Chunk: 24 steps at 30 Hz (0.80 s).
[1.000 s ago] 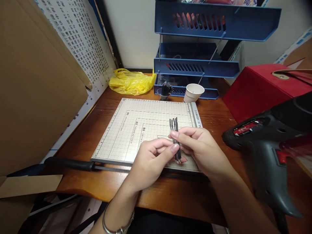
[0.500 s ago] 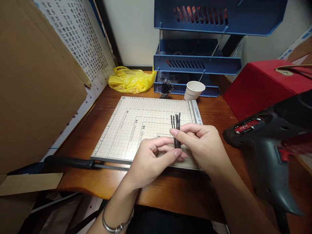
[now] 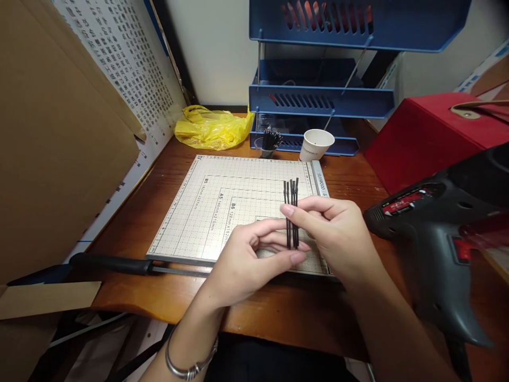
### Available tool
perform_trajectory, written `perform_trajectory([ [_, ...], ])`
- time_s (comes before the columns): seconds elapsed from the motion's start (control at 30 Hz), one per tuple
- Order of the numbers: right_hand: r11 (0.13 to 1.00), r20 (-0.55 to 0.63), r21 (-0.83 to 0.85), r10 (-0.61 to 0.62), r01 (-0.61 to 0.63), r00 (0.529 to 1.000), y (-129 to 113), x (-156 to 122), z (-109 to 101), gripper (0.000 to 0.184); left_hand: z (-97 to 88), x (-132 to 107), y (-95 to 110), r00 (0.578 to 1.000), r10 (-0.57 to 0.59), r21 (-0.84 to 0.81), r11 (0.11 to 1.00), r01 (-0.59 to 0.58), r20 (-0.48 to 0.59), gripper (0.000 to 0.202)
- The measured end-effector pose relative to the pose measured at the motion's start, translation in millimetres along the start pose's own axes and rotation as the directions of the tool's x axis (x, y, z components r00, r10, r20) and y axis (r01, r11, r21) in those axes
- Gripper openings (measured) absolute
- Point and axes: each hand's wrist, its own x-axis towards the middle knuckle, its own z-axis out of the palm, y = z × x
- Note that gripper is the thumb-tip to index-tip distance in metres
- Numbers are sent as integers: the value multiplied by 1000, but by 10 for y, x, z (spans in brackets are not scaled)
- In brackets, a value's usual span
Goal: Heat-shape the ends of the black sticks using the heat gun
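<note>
A small upright bundle of short black wires, thicker near their upper ends, is between my two hands above the cutting board. My right hand is closed on it, thumb across the front and fingers behind. My left hand curls round the lower part from the left. Its fingers pass against and behind the wires, and its thumb lies just under their lower ends. The tops stand slightly uneven. More black wires with shiny tips stand in a small clear cup beyond the board.
A white paper cup stands before the blue tray rack. A yellow plastic bag lies back left. A dark heat gun and a red box are at right. The cutter's black handle juts left; cardboard walls that side.
My left thumb has slipped down off the front of the wires to below their ends, uncovering them. The bundle and my right hand have shifted slightly right.
</note>
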Motion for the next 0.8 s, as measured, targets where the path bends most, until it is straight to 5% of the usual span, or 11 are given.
perform_trajectory([
  [0.17,998,23,-33,-46,46,999,43,-14,-5,30,-3,-4,-26,999,11,14,1000,-10,-34,20],
  [0.57,999,33,-1,-43,43,999,53,13,-31,29,4,-1,-9,1000,4,26,1000,-4,3,42],
  [0.8,997,32,0,-72,72,997,38,0,-7,28,5,7,-12,997,40,42,998,-38,-63,24],
])
